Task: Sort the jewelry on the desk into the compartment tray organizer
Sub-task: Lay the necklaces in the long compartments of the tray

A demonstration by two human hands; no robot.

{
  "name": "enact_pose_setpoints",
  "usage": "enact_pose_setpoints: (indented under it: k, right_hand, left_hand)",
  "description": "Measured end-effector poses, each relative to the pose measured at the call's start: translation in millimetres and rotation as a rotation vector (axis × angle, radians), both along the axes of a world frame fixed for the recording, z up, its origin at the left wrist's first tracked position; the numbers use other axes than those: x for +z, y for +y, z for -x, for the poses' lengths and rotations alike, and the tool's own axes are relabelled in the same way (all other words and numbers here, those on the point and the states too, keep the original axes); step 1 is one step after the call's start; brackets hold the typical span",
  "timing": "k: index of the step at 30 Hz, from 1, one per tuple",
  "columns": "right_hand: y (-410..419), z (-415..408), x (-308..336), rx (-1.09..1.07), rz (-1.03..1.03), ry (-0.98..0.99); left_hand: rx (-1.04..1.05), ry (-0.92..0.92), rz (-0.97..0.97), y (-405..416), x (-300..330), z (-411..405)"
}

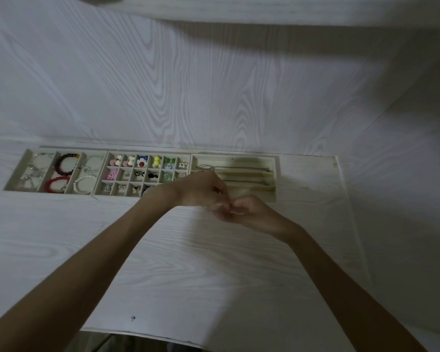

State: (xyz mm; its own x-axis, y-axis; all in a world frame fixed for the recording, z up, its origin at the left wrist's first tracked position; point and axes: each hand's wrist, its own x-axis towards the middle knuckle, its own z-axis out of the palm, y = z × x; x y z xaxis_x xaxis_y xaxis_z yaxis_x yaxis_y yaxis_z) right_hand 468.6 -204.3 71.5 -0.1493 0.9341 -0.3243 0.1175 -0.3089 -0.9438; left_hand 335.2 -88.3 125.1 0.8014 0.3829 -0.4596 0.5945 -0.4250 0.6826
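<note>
Bracelets fill the left tray [26, 163]: a dark beaded bracelet [67, 163], a red bracelet [57, 184] and a pearl bracelet [85, 185] lie in its long slots. Next, the middle grid tray [107, 171] holds small earrings and charms, one kind per cell, among them a white flower piece [141, 163] and a yellow piece [157, 160]. The left hand [201, 189] and right hand [249, 212] meet just in front of the right tray [277, 174], fingers curled and tips touching; they appear to pinch something small between them, but what it is cannot be told. Two thin chains [239, 170] lie stretched along the right tray's upper slots, and the nearest slot looks free. If the item is a chain, it is best drawn straight between both hands and laid lengthwise, kept clear of its neighbours to avoid tangling.
</note>
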Motion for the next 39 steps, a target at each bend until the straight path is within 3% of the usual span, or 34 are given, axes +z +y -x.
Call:
enact_pose_setpoints:
  k: [9,15,24,28,31,34,39]
  right_hand:
    - [-27.2,-55.0,1.9,0.016,0.072,-0.036]
    - [-38.7,-100.6,18.3,0.050,0.168,-0.096]
    - [-27.1,-140.3,4.8,-0.158,0.269,-0.170]
    - [-11.0,-139.1,-7.8,-0.133,0.311,-0.217]
    - [0.0,-132.2,-11.3,-0.095,0.319,-0.192]
    - [13.0,-115.8,-13.7,-0.065,0.254,-0.293]
    - [22.4,-91.5,-30.5,-0.083,0.087,-0.701]
  left_hand:
    - [0.003,0.036,0.039,22.7,-2.2,22.8]
    - [0.110,-0.147,0.228,30.5,-8.2,0.8]
    - [0.213,-0.129,0.243,30.9,-53.4,-23.6]
    - [0.021,0.092,-0.268,29.1,-73.2,-18.4]
    - [-0.039,0.152,-0.506,30.0,-74.9,-6.9]
    - [-0.069,0.236,-0.663,33.8,-77.7,1.6]
    - [-0.132,0.417,-0.769,41.3,-79.1,7.5]
